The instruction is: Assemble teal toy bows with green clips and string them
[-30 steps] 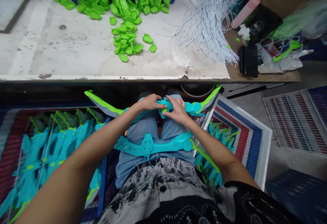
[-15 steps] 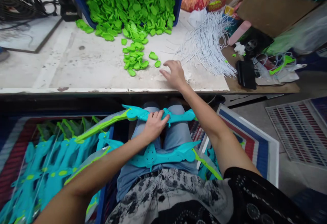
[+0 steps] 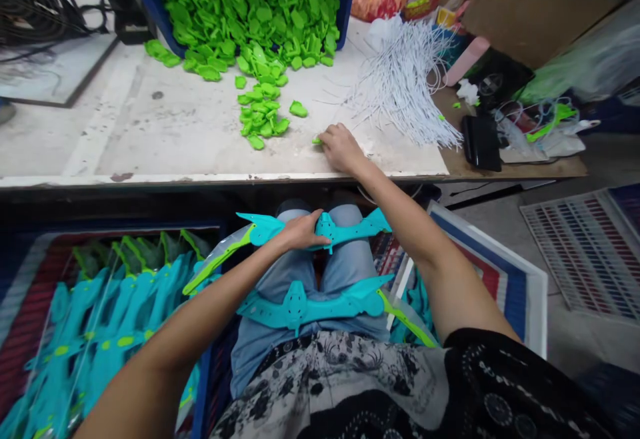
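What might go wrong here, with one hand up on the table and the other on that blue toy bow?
The right hand is on one small green piece close to the table edge; it might slip and fall off. The left hand alone grips the teal toy bow across the knees, so it may tip. A second bow lies loose on the lap and could slide off.

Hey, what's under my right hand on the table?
A small green plastic piece pokes out at the fingertips of the right hand, which rests on the white tabletop. The hand covers the rest of it.
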### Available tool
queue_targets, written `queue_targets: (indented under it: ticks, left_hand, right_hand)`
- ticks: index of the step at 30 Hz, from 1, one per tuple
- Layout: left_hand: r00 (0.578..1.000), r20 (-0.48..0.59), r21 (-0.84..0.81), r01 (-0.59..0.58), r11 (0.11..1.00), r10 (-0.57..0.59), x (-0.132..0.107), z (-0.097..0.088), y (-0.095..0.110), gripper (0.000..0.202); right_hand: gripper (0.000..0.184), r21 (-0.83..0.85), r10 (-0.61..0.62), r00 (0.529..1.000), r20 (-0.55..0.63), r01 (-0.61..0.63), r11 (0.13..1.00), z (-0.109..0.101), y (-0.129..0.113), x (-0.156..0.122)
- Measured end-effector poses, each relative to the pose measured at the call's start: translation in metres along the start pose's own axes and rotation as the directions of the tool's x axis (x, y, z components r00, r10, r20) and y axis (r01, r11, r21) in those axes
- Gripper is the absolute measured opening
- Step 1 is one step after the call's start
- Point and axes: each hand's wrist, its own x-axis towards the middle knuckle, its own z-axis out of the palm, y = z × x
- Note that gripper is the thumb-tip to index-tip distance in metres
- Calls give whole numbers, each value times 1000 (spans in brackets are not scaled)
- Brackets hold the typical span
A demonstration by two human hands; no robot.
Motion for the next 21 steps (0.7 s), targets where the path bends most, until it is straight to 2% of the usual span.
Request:
queue_targets:
  ticks: [2, 4, 7, 9, 10, 12, 15, 17, 18, 21]
  left_hand:
    - [1000, -13, -11, -21, 1000, 20, 0, 2, -2, 93]
    - [999, -15, -16, -41, 999, 40, 0, 2, -4, 92]
    - [999, -6, -17, -51, 999, 51, 2, 0, -6, 91]
    - [998, -1, -18, -56, 998, 56, 3, -1, -7, 91]
    - [998, 2, -21, -59, 998, 59, 3, -1, -6, 92]
    - [998, 1, -28, -65, 998, 65, 2, -2, -6, 92]
    - [999, 11, -20, -44, 999, 44, 0, -4, -4, 92]
    - [999, 30, -28, -28, 999, 29, 0, -7, -3, 91]
    - [999, 40, -53, -30, 998, 32, 1, -8, -3, 89]
    - [992, 60, -197, -95, 976, 108, 5, -12, -5, 70]
  right_hand:
    - [29, -14, -1, 998, 63, 2, 1000, -14, 11, -5]
    - [29, 13, -54, 983, 173, 53, 999, -28, 26, -3]
    - [25, 104, -178, 900, 398, 148, 983, -41, 47, 10]
    - [20, 146, -218, 855, 470, 168, 975, -42, 54, 19]
    - [20, 147, -212, 859, 465, 161, 976, -41, 54, 21]
    - [21, 106, -156, 908, 390, 124, 987, -36, 49, 20]
    - [29, 21, -20, 985, 170, 17, 1000, -28, 35, 5]
    - [30, 0, 50, 998, 38, -50, 999, -22, 27, -7]
    - [29, 0, 64, 998, 7, -64, 998, -19, 25, -12]
    - [23, 22, 49, 999, 9, -50, 999, -13, 18, -24]
